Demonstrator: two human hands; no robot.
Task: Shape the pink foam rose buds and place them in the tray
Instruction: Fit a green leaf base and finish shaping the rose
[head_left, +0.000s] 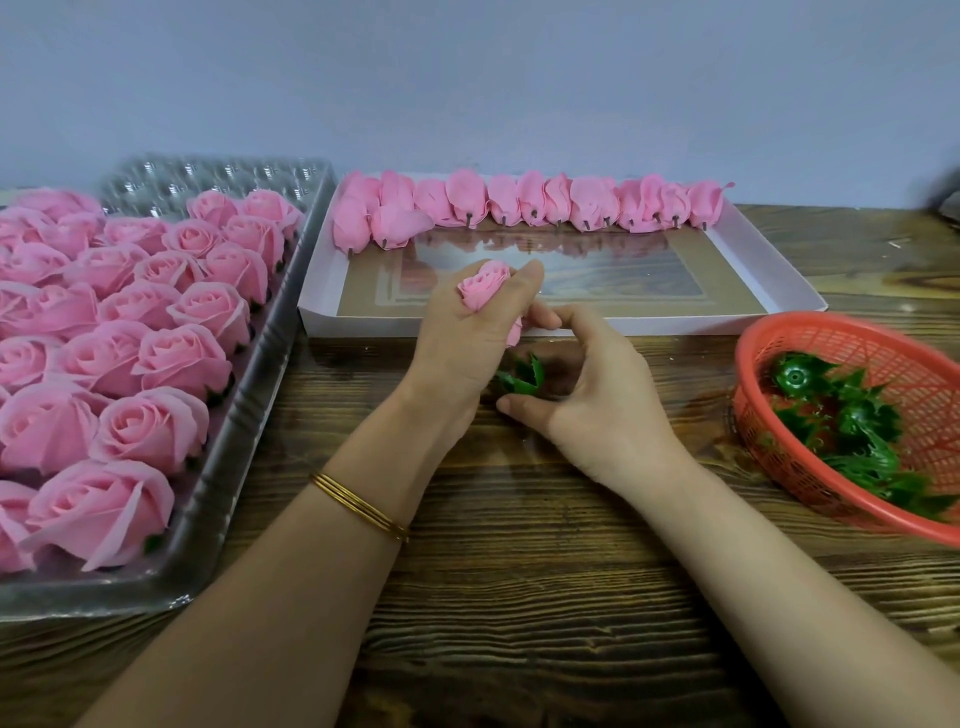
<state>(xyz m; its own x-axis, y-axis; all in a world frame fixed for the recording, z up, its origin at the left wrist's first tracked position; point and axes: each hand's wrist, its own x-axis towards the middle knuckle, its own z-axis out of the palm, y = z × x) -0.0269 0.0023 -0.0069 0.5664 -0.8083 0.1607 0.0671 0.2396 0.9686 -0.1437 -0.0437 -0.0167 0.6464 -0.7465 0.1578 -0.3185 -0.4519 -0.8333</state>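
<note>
Now, L hand gripping pink bud, R hand by green calyx, grip unclear, rose tray left, basket right.

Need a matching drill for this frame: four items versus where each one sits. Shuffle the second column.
1 single rose bud
2 green calyxes
3 opened roses
4 row of closed buds

A clear plastic tray
B left hand
C white box, far edge
D red basket

Pairs: 1-B; 2-D; 3-A; 4-C
</note>
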